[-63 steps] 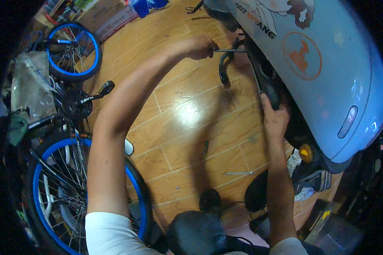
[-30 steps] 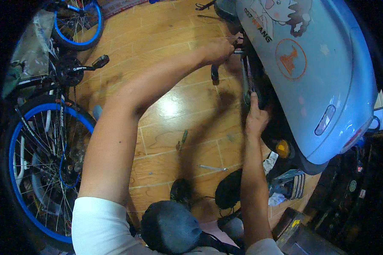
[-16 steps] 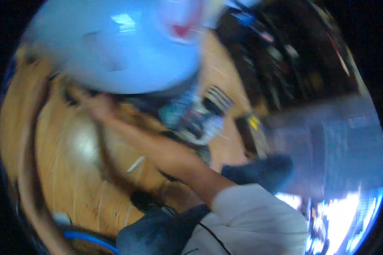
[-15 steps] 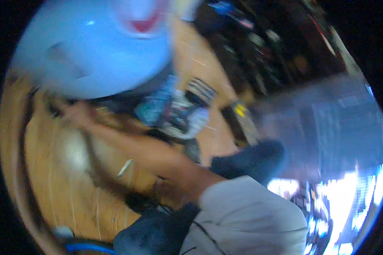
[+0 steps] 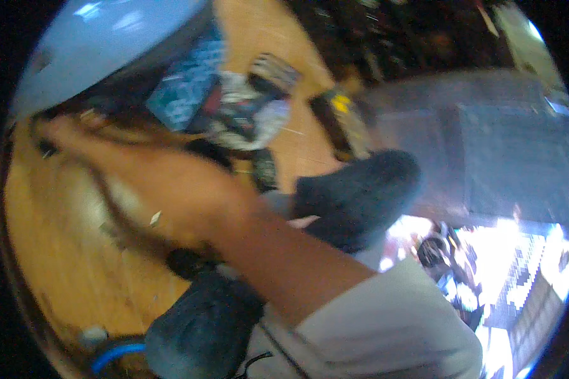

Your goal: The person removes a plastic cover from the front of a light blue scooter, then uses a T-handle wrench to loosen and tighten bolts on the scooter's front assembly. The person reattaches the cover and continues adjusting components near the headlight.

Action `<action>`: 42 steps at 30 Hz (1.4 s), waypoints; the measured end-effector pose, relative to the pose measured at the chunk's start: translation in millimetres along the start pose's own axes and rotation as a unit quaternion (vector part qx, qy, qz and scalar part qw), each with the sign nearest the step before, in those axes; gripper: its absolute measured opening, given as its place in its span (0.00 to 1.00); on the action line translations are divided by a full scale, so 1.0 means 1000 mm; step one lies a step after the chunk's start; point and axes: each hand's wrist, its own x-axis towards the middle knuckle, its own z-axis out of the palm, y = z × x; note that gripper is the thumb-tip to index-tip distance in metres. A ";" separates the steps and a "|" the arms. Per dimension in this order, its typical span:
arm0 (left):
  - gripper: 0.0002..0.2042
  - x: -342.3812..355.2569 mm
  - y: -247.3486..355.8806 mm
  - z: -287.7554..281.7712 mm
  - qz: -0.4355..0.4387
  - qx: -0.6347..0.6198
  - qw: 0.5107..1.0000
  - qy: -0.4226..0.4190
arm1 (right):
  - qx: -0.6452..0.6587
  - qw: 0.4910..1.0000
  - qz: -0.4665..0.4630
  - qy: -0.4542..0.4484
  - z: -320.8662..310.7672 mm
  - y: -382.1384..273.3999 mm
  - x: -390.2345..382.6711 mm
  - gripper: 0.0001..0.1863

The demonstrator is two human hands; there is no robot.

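Observation:
My right arm reaches from the light grey sleeve toward the far left. At its end my right hand (image 5: pixel 54 134) is small and smeared by motion, low beside a large pale blue rounded body (image 5: pixel 107 47). A small black piece (image 5: pixel 46 149) shows at the fingers; whether they grip it is unclear. Under the forearm a dark curved band (image 5: pixel 110 201), strap or shadow, runs across the wooden floor (image 5: pixel 63 252). It leads to a black object (image 5: pixel 186 262) by my knee. My left hand is out of sight.
Beyond my arm lie a teal patterned packet (image 5: pixel 182 85), a crumpled whitish bag (image 5: pixel 240 129) and a dark striped item (image 5: pixel 275 71). A dark box with yellow (image 5: pixel 341 120) sits before a grey panel (image 5: pixel 512 161). A blue curved tube (image 5: pixel 117 355) is at lower left.
The view has shifted, so the pale blue body sits farther up and left, and its pink-red part is out of sight. My right hand appears farther left, still beside the body.

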 end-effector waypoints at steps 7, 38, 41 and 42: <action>0.09 -0.082 -0.013 -0.040 -0.038 0.001 0.999 0.037 | -0.057 0.996 -0.024 -0.068 -0.035 -0.033 -0.016 0.25; 0.13 -0.066 0.011 -0.041 -0.075 0.003 0.997 0.020 | -0.179 0.975 -0.103 -0.087 -0.051 -0.012 -0.002 0.36; 0.14 -0.065 0.011 -0.041 -0.076 0.000 0.997 0.017 | -0.241 0.940 -0.232 -0.072 -0.053 -0.007 0.001 0.31; 0.14 -0.066 0.012 -0.040 -0.074 0.000 0.997 0.017 | -0.229 0.965 -0.106 -0.070 -0.050 -0.009 0.005 0.27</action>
